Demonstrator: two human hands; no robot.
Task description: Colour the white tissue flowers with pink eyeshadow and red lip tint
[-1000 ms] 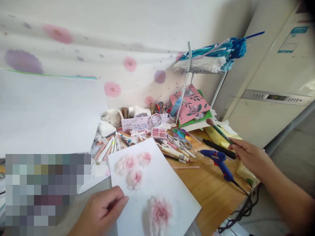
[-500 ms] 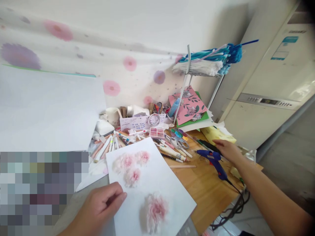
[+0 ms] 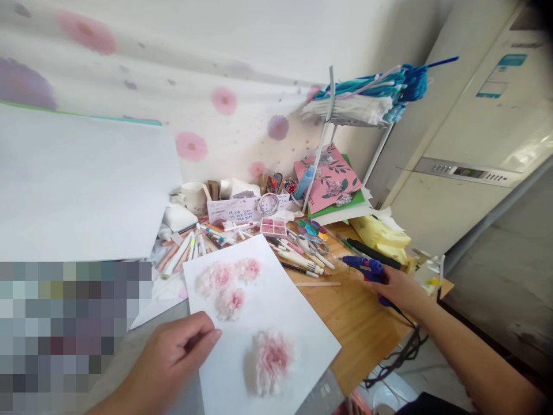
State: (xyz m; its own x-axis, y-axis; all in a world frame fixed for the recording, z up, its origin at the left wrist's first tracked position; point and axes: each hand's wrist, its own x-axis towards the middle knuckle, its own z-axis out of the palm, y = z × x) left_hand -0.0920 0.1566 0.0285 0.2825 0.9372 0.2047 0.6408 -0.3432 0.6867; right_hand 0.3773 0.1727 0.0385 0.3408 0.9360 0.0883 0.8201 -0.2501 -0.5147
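Observation:
My left hand (image 3: 173, 357) rests on the lower left edge of a white sheet (image 3: 280, 305), fingers curled and pressing it down. The sheet carries several fluffy pink flowers (image 3: 270, 360). My right hand (image 3: 395, 288) reaches across the wooden table (image 3: 358, 323) and closes round the handle of a blue glue gun (image 3: 365, 268), whose cable runs off the table's right edge. A green-handled brush (image 3: 341, 241) lies just behind the gun.
Pens and markers (image 3: 194, 248), scissors (image 3: 313, 246), a pink palette (image 3: 273, 227) and a mug (image 3: 193, 197) crowd the back of the table. A wire rack (image 3: 328, 124) holds blue and white pipe cleaners. Large white paper (image 3: 82, 184) stands at left; a yellow packet (image 3: 380, 235) lies at right.
My right hand laid down the green-handled brush behind the glue gun, then dropped onto the glue gun's handle and closed on it. The left hand stays on the sheet.

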